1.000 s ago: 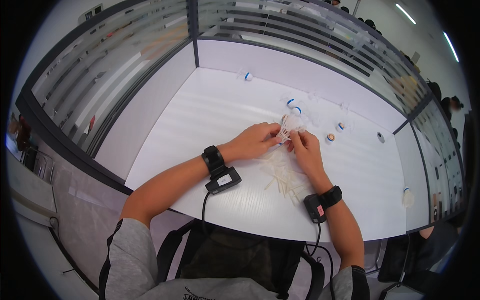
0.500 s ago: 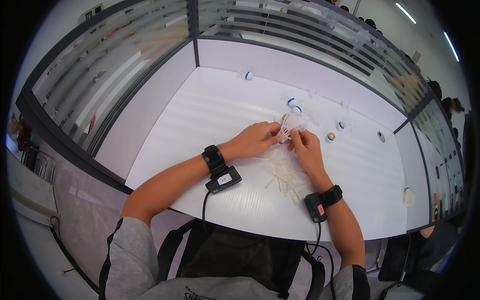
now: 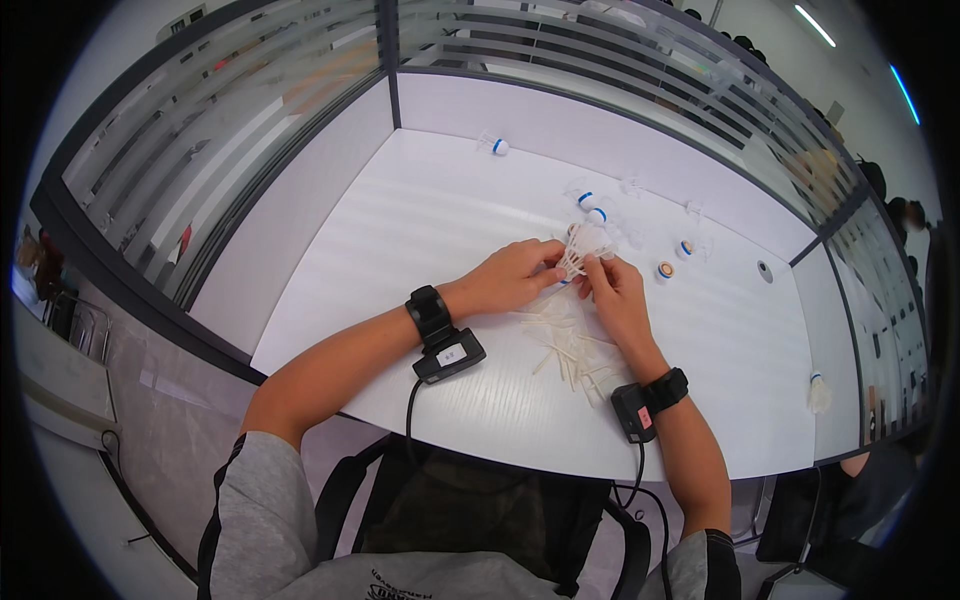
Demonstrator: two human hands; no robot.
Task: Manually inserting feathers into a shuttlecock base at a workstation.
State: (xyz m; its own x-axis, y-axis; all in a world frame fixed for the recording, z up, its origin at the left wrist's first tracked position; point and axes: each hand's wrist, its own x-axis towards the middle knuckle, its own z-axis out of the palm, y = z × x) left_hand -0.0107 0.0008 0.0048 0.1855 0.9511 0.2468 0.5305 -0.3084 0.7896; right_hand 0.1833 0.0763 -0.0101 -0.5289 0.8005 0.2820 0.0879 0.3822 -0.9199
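Note:
Over the middle of the desk, a white shuttlecock [image 3: 588,243] is held with its feathered skirt away from me and its blue-banded base near my fingers. My left hand [image 3: 515,273] grips its left side, thumb and fingers closed round the lower part. On the other side, my right hand [image 3: 616,293] pinches the feather shafts between thumb and fingers. Part of the base is hidden by my fingers. Below the hands lies a loose heap of pale feathers [image 3: 566,345], spread over the desk.
Beyond my hands lie blue-banded shuttlecocks [image 3: 597,215] with sparse, see-through skirts; one stands far left [image 3: 501,147]. A bare base [image 3: 665,270] sits to the right. A whole shuttlecock [image 3: 819,393] lies by the right edge. Partition panels [image 3: 560,115] enclose the desk [image 3: 400,210].
Both hands keep hold of the shuttlecock in nearly the same place. The whole view has shifted very slightly; the things on the desk look unmoved.

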